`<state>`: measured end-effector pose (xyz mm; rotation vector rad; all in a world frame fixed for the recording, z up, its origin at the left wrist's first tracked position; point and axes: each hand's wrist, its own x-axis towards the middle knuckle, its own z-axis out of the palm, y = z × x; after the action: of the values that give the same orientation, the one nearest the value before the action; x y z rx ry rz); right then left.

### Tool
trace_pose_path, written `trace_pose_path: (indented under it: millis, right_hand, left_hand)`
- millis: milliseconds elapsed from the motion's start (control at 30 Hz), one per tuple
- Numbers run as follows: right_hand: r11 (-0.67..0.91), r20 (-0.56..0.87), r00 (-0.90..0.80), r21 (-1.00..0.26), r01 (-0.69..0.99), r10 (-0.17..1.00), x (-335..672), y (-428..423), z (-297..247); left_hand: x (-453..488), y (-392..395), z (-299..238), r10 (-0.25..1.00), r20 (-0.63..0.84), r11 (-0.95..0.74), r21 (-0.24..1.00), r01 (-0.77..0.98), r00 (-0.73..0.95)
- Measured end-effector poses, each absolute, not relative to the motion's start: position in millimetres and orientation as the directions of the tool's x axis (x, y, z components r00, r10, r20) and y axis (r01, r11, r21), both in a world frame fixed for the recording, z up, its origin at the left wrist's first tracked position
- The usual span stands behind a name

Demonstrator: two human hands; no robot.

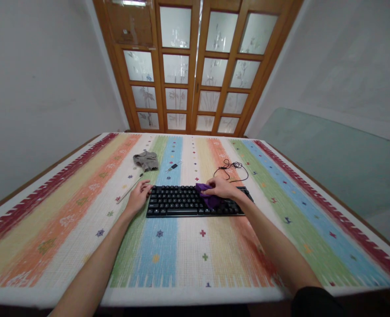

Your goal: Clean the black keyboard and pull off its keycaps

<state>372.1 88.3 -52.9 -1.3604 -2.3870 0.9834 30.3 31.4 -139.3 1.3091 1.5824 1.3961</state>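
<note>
A black keyboard (175, 205) lies flat on the striped tablecloth, its long side facing me. My left hand (138, 197) is at its left end, with bent fingers gripping the upper left edge. In my right hand (224, 187) is a bunched purple cloth (211, 200), pinched between thumb and fingers and pressed onto the keys right of the middle. That hand, its forearm and the cloth hide part of the keyboard's right side.
Beyond the keyboard lie a crumpled grey cloth (146, 161), a small black-and-clear item (174, 167) and a coiled black cable (230, 165). A thin stick with a dark tip (128, 190) rests beside my left hand. Wooden glazed doors (194, 88) stand behind the table.
</note>
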Motion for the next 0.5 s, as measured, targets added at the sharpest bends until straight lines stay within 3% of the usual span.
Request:
trace_pose_path:
  millis: [300, 500]
  right_hand:
    - [0.549, 0.041, -0.738, -0.696, 0.463, 0.674, 239.5, 64.0, -58.8]
    - [0.699, 0.129, -0.761, -0.514, 0.498, 0.636, 187.6, 51.3, -66.9]
  left_hand:
    - [29.1, 29.7, -136.8, 0.949, 0.144, -0.064, 0.959, 0.276, -0.28]
    - [27.2, 26.9, -132.9, 0.95, 0.15, -0.075, 0.961, 0.266, -0.275]
